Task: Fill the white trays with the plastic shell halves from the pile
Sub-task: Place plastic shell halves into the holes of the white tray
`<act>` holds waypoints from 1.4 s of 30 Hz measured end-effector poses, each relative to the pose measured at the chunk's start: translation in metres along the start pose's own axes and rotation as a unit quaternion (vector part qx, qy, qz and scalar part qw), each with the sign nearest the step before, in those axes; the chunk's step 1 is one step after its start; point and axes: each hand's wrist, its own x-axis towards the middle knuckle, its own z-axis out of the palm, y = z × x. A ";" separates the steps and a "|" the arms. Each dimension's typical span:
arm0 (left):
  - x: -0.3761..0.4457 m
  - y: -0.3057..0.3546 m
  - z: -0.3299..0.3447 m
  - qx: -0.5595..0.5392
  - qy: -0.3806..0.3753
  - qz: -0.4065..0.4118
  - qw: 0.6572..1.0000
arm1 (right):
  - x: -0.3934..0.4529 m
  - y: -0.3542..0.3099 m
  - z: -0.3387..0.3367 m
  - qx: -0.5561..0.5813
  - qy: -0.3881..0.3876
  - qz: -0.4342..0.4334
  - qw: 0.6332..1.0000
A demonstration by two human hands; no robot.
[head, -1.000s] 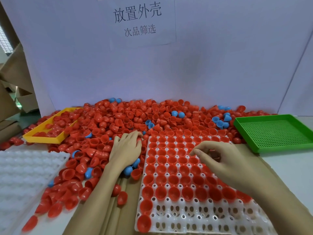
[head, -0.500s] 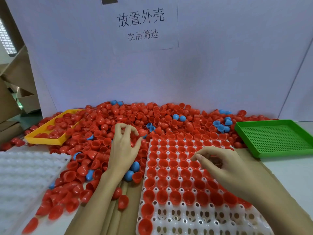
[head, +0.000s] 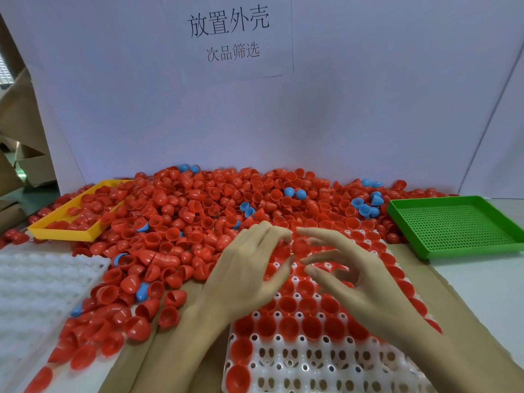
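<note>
left hand (head: 246, 275) fingers curled over white plastic tray (head: 312, 373), contents unclear | right hand (head: 357, 279) loosely spread, empty | pile of red plastic shell halves (head: 198, 211) along counter's far edge | tip: seat cup-up, fill near rows

A tall white backboard (head: 368, 109) stands across the far side of the scene, with a second white panel (head: 504, 131) angled in at the right. A paper sign (head: 229, 35) with printed Chinese characters is fixed high on it near the middle. At the left, brown cardboard boxes (head: 19, 137) are stacked beyond the board's edge. The white tabletop (head: 487, 285) shows at the near right. Light is even, perhaps from overhead.
</note>
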 end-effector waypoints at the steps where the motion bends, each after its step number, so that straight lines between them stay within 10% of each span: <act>1: 0.000 0.003 0.000 -0.003 0.000 0.009 1.000 | 0.000 -0.001 0.002 0.005 0.006 0.002 1.000; 11: -0.001 0.020 0.003 -0.202 0.041 -0.090 0.974 | -0.001 -0.005 -0.003 0.180 0.061 0.110 0.976; 25: 0.000 0.015 0.002 -0.219 0.028 -0.114 0.969 | -0.002 -0.007 0.004 0.087 0.061 0.027 0.994; 37: 0.001 0.013 0.010 -0.630 -0.084 -0.327 0.700 | -0.004 -0.004 0.009 0.022 0.075 -0.001 0.997; 42: 0.001 0.017 0.013 -0.629 -0.151 -0.324 0.691 | -0.004 -0.002 0.015 -0.003 0.084 -0.017 0.996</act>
